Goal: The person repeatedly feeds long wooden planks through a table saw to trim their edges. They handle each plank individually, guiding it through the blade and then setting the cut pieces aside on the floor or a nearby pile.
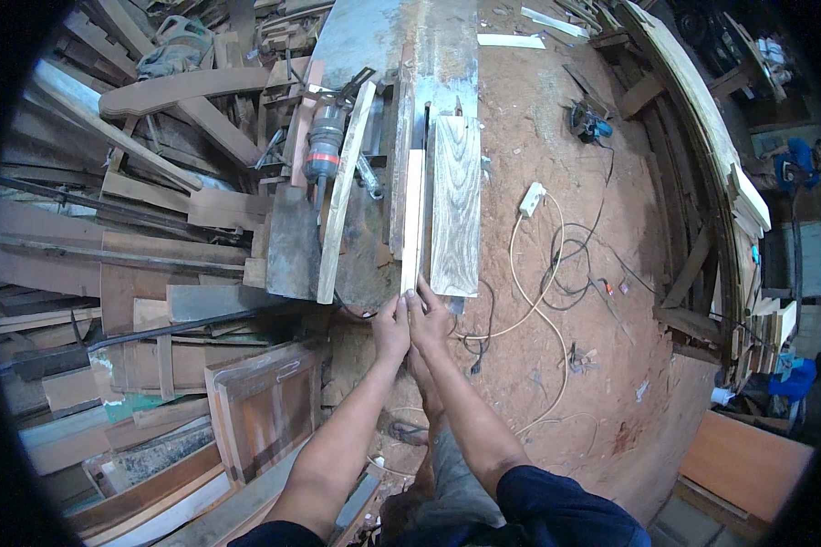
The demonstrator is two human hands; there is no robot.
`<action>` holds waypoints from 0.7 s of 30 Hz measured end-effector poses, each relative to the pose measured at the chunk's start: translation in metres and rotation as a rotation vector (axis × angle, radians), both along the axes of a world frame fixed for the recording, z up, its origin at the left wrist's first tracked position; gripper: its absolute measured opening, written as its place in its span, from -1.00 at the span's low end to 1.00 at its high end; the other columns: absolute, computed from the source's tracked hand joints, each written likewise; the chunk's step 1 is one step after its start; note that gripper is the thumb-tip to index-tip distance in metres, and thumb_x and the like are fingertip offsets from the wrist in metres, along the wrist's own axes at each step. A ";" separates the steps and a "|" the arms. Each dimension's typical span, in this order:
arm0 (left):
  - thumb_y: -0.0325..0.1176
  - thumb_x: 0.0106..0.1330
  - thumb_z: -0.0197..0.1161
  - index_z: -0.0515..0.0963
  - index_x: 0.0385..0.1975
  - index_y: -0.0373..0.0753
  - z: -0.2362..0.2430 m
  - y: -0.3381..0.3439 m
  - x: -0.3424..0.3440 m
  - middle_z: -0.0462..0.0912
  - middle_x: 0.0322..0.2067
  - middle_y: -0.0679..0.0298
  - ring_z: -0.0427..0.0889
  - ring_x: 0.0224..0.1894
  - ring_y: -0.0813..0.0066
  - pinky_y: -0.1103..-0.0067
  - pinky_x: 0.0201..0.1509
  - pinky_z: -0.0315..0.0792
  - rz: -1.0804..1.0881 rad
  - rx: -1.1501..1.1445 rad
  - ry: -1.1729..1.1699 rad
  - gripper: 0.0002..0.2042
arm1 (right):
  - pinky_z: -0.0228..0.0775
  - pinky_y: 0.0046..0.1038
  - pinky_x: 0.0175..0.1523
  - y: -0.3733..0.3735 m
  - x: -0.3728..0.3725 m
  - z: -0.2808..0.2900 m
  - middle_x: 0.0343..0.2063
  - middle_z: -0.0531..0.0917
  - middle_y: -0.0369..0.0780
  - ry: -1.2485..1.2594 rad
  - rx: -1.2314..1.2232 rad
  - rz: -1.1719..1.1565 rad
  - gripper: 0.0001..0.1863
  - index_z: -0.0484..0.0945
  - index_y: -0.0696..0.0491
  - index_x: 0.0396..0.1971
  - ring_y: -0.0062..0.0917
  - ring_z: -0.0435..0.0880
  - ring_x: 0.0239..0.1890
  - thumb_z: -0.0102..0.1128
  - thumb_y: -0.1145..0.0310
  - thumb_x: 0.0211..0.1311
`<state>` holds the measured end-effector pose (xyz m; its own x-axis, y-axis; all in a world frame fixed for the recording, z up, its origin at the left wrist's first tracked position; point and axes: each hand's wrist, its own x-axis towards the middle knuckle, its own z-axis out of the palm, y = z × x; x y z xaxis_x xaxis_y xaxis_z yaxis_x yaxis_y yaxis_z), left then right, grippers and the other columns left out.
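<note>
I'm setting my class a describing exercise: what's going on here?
At a workbench, the person's left hand and right hand together grip the near end of a narrow pale wood strip. It points away from the person over the bench, between a darker long wood piece on its left and a wide grained board on its right. A power tool lies farther left.

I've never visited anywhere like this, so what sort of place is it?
Probably a woodworking shop, judging by the pale wooden strip being handled, the red-banded grey power tool and the boards piled at the left.
</note>
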<state>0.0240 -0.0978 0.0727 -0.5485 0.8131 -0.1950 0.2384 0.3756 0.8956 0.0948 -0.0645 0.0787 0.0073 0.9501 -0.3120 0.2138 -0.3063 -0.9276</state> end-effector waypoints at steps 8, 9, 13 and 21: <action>-0.18 0.50 0.07 0.64 -0.06 -0.31 -0.015 0.021 -0.006 0.72 -0.25 -0.05 0.71 -0.20 0.16 0.36 -0.08 0.50 0.003 -0.113 -0.129 -0.67 | 0.51 -0.41 0.09 0.022 -0.008 -0.010 -0.02 0.70 0.03 0.086 0.029 -0.093 -0.58 0.54 0.18 0.17 -0.36 0.71 -0.02 0.20 0.32 0.39; -0.17 0.50 0.08 0.64 -0.05 -0.31 -0.020 0.020 -0.009 0.72 -0.24 -0.04 0.72 -0.20 0.16 0.36 -0.07 0.50 -0.005 -0.130 -0.112 -0.66 | 0.50 -0.42 0.09 0.023 -0.011 -0.008 0.00 0.69 0.03 0.128 0.015 -0.102 -0.58 0.55 0.20 0.16 -0.37 0.71 -0.01 0.21 0.33 0.38; -0.13 0.49 0.09 0.64 -0.03 -0.32 -0.021 0.030 -0.007 0.72 -0.17 -0.05 0.72 -0.14 0.12 0.36 -0.03 0.51 0.022 -0.149 -0.165 -0.63 | 0.46 -0.48 0.15 0.031 -0.009 -0.016 0.04 0.67 0.00 0.126 -0.003 -0.102 -0.57 0.53 0.27 0.15 -0.49 0.65 0.04 0.22 0.36 0.38; -0.09 0.47 0.11 0.65 -0.03 -0.26 -0.033 0.034 -0.011 0.72 -0.18 -0.07 0.72 -0.10 0.01 0.31 -0.03 0.52 0.048 -0.100 -0.068 -0.63 | 0.48 -0.45 0.13 0.039 -0.015 -0.031 -0.02 0.70 0.03 0.099 0.071 -0.118 -0.60 0.58 0.25 0.09 -0.43 0.69 0.01 0.25 0.34 0.34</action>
